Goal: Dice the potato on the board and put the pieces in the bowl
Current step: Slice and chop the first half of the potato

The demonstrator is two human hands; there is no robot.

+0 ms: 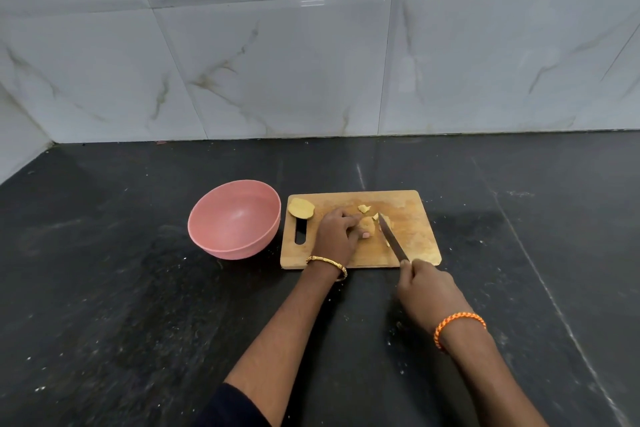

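A wooden cutting board (415, 218) lies on the dark counter. My left hand (337, 232) presses a piece of potato (367, 226) down at the board's middle. My right hand (424, 284) grips the handle of a knife (393, 241), whose blade slants up to the potato's right side. Small cut pieces (363, 208) lie just beyond the fingers. A potato half (301, 208) rests, cut face up, at the board's far left corner. The pink bowl (234, 218) stands left of the board, with nothing inside it.
A white marble-tiled wall (311, 62) rises behind the black stone counter (121, 305). The counter meets a side wall at the far left. The board has a handle slot (300, 231) near its left edge.
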